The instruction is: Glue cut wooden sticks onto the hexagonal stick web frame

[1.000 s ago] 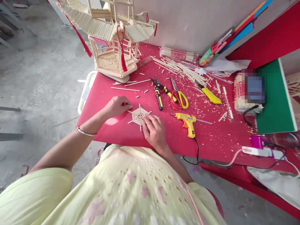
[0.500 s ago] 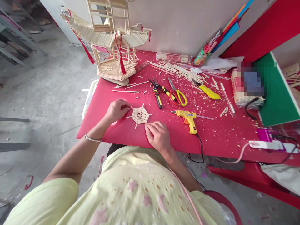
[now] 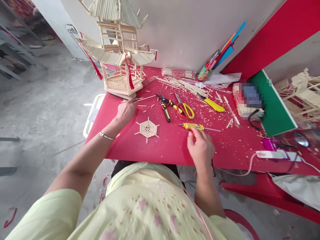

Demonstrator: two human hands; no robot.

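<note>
While grey floor point(image 3: 62, 86) spreads alongside, scraps point(image 3: 229, 123) litter the red table point(image 3: 172, 146).

Head-worn view, forward and down over tabletop point(image 3: 172, 143)

Table point(image 3: 170, 146) red. Web point(image 3: 147, 129) at centre: pale, concentric hexagons. Glue gun point(image 3: 192, 126) right of centre, yellow. Pagoda point(image 3: 112, 57) upper left pale, tassels point(image 3: 131, 82) red. Shirt point(image 3: 140, 216) bottom centre: pale yellow, I see pink stars.

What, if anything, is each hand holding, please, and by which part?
The right hand is at the yellow glue gun, over its handle; a firm grip cannot be confirmed. The left hand is by loose sticks; whether it holds one is unclear.
</note>
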